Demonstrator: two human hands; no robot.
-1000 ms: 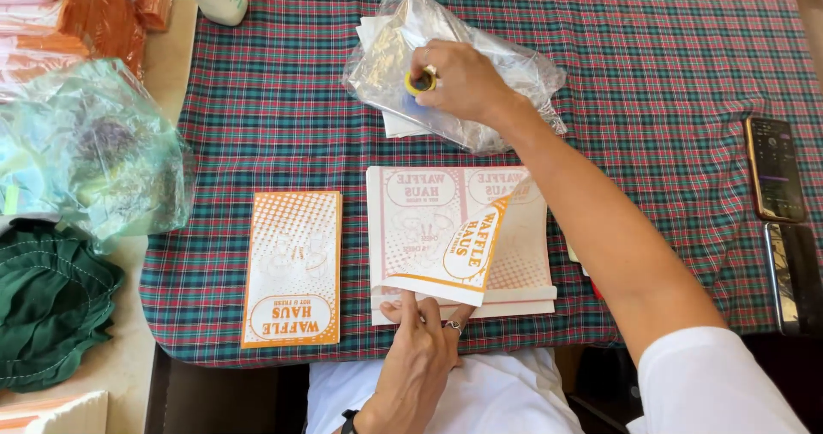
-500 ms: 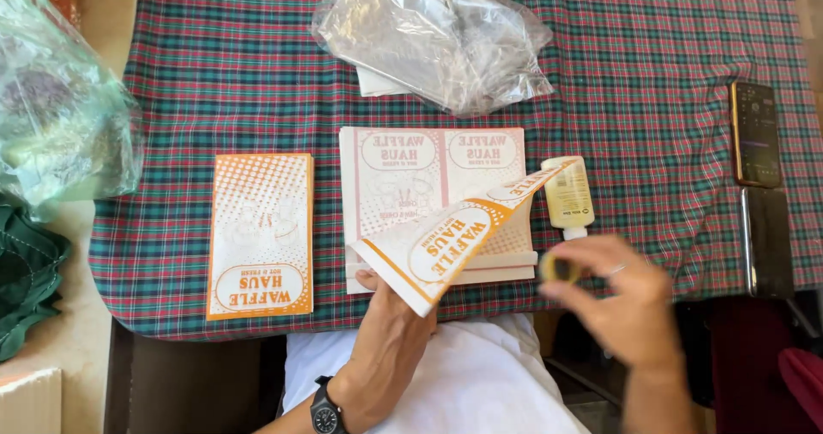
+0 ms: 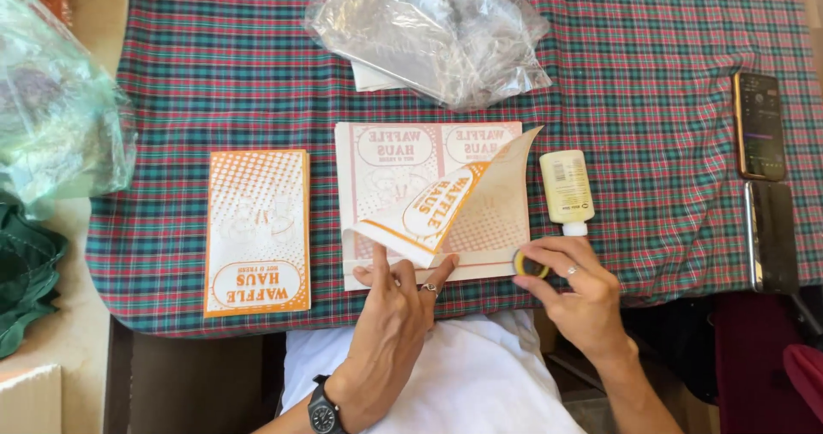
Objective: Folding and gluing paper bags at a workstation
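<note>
Done: one folded paper bag [image 3: 257, 228] laid left of stack | In hand: top sheet [image 3: 446, 203] of stack [image 3: 429, 198] curled up, pinned by flat, unclenched left hand [image 3: 396, 305] at near table edge | right hand [image 3: 570, 284] pinching yellow cap [image 3: 531, 265] beside glue bottle [image 3: 566, 187] | Left: gluing, remaining sheets

Table [image 3: 677, 48] w/ plaid cloth, bright daylight
</note>
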